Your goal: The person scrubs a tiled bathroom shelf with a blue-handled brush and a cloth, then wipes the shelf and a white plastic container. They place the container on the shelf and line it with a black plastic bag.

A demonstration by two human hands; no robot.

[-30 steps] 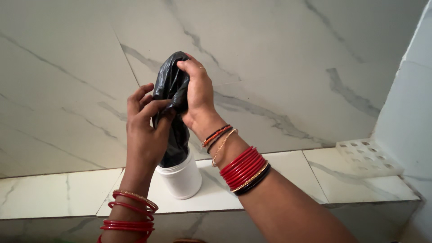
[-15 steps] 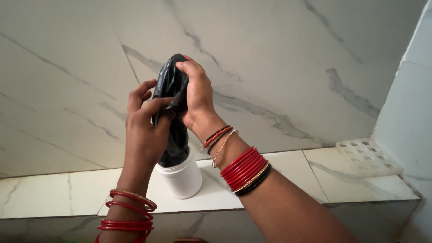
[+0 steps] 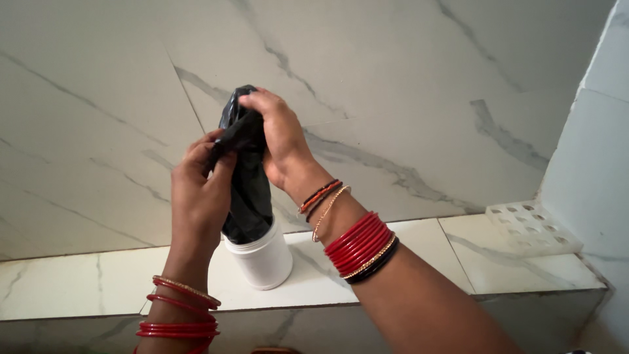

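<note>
At frame centre, the left hand (image 3: 200, 193) and right hand (image 3: 278, 134) both clench a black bag (image 3: 247, 187) rising from a white jar (image 3: 261, 257) on the marble ledge (image 3: 78, 288).

A thin, crinkled, glossy black plastic bag (image 3: 247, 177) stands in a smooth matt white plastic jar (image 3: 261, 257) on a polished marble-look tiled ledge (image 3: 85, 288).

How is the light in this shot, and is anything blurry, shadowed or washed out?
Head view: soft, even light, with no hard glare on the marble-look wall tiles. The left hand and right hand are sharp, as is the black plastic bag, whose glossy folds catch small highlights. The white jar casts a faint shadow on the ledge. The near forearm is slightly soft.
</note>
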